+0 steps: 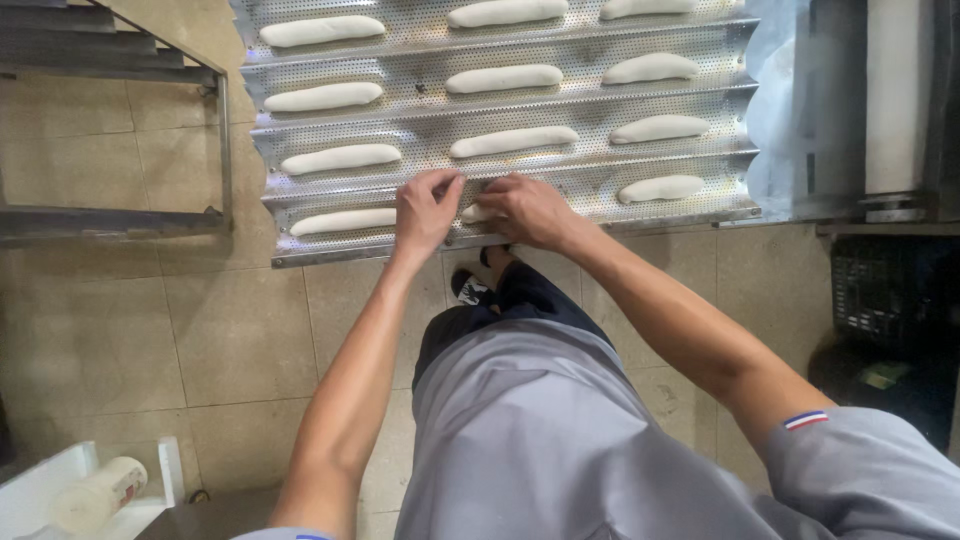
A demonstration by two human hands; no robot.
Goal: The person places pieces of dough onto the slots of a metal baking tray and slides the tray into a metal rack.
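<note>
Both hands, left hand [425, 208] and right hand [527, 208], curl loosely over one soft dough piece [475, 213] between them; it looks limp and stretchy, best cradled underneath on the tray [520, 160].

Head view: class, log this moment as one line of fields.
left hand: on dough piece | right hand: on same piece | tray: perforated baguette tray, front channel | other dough pieces: lying in channels

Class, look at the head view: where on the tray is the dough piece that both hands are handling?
The dough piece lies in the nearest groove of the perforated tray, at its middle, between the left hand and the right hand.
</note>
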